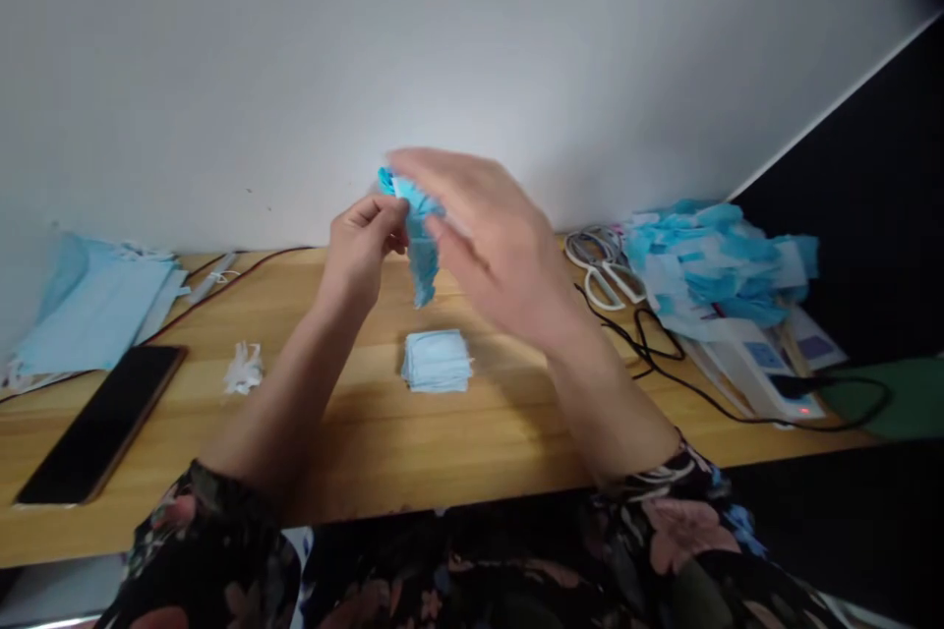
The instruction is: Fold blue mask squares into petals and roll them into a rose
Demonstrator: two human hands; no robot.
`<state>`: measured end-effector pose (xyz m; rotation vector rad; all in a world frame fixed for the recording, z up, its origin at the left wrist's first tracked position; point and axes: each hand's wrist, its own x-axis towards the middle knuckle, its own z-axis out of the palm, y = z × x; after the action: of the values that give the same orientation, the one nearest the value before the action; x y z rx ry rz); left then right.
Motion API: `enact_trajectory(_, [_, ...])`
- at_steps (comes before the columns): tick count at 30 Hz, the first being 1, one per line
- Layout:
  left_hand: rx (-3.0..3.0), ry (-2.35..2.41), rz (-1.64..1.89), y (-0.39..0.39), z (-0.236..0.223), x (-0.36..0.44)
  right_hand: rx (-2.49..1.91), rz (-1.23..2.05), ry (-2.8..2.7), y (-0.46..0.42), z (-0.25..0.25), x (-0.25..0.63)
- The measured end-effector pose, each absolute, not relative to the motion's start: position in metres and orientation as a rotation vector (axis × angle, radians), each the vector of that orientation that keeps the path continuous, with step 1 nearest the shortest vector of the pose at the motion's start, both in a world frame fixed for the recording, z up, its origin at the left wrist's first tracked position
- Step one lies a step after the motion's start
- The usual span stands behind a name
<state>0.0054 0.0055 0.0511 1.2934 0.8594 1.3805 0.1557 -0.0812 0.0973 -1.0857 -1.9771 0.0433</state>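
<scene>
Above the wooden table (383,442), my left hand (363,244) is closed, pinching the top of a small blue piece of mask fabric (422,260) that hangs down. My right hand (491,241) is just to its right, smeared by motion, its fingers reaching over the top of the fabric. Directly below on the table lies a small stack of folded blue squares (437,361).
A dark phone (103,423) and a pile of blue masks (92,305) are at the left, with a small white scrap (243,370) nearby. At the right are white-handled scissors (605,265), a heap of blue and white cuttings (715,260), a black cable (700,393) and a white device (759,369).
</scene>
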Motion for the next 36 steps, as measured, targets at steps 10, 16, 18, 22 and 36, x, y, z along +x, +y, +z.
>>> enact_trajectory(10, [1.304,0.752,1.349,0.000,0.046,0.015,-0.986,0.725,-1.545,-0.010,0.068,0.177])
enact_trajectory(16, [1.403,0.764,1.317,-0.001,0.045,0.017,-1.018,0.760,-1.483,-0.008,0.064,0.168])
enact_trajectory(18, [1.407,0.760,1.324,0.001,0.044,0.017,-1.022,0.748,-1.491,-0.007,0.061,0.168])
enact_trajectory(22, [1.423,0.746,1.303,0.002,0.048,0.014,-1.047,0.712,-1.467,-0.008,0.058,0.166])
enact_trajectory(36, [1.310,0.727,1.416,-0.009,0.046,-0.002,-0.878,0.997,-1.458,-0.022,0.051,0.165])
